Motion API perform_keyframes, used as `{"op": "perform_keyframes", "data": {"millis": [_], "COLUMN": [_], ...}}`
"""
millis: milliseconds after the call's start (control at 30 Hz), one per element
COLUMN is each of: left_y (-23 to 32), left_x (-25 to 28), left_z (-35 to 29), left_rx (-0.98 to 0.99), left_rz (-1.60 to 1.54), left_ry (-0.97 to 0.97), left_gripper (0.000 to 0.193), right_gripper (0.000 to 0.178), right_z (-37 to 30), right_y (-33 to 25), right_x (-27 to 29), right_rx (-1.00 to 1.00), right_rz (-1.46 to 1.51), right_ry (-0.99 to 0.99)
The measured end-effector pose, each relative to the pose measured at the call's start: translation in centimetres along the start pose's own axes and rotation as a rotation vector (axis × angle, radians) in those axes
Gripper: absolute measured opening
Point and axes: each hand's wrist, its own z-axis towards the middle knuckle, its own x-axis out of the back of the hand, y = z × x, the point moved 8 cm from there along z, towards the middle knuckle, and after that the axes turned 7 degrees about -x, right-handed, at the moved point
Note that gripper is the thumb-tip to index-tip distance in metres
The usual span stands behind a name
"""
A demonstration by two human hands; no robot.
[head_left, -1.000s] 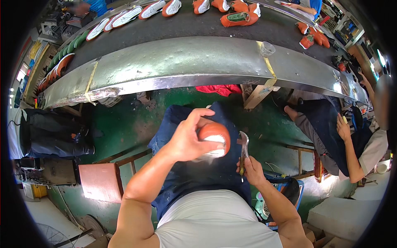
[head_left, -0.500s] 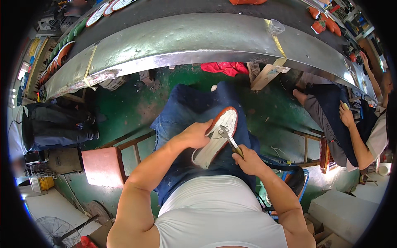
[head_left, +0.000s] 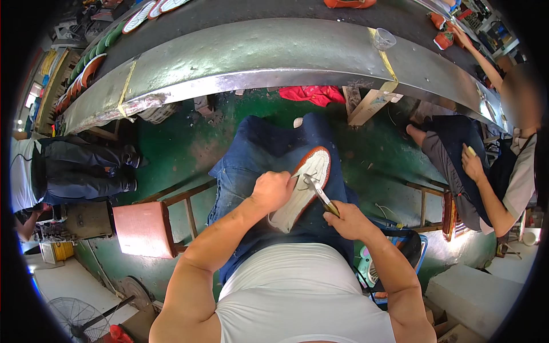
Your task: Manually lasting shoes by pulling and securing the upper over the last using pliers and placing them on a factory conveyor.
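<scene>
The shoe [head_left: 304, 197] lies sole-up on the worker's lap [head_left: 240, 163], between the left hand [head_left: 273, 191], curled at its edge, pinching what I can't tell, and the right hand [head_left: 347, 220], wrapped round pincers [head_left: 323, 198] angled over it. Beyond, a metal-edged bench [head_left: 240, 51] bears more shoes [head_left: 350, 3] above green floor [head_left: 171, 134].

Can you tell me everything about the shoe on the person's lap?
The shoe lies bottom-up across the lap, its rounded toe pointing away and slightly right. Its underside is whitish, with dark marks and a reddish-orange, leathery-looking edge around the toe. The left hand is against its left edge; the right hand holds a metal-headed tool over it, perhaps touching.
</scene>
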Motion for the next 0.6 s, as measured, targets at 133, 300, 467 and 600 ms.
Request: {"op": "perform_keyframes", "data": {"millis": [133,300,467,600], "left_y": [1.2,4.2,2.0,-5.3], "left_x": [0.1,0.7,0.6,-10.0], "left_z": [-0.4,-0.9,-0.3,-1.4], "left_rx": [-0.068,-0.129,0.120,0.582], "left_rz": [0.068,0.097,-0.004,-1.408], "left_ry": [0.067,0.061,-0.062,-0.017], "left_gripper": [0.033,0.031,0.035,0.049], "right_gripper": [0.025,0.030,0.030,0.029], "right_z": [-0.3,-0.3,1.7,3.5], "right_y": [0.6,-1.5,-3.4,-5.4], "right_x": [-0.4,1.0,4.0,3.9], "right_rx": [-0.176,-0.334,-0.281,-0.106], "right_rz": [0.297,0.607,0.047,-0.415], "right_ry": [-0.241,-0.444,-0.465,-0.262]}}
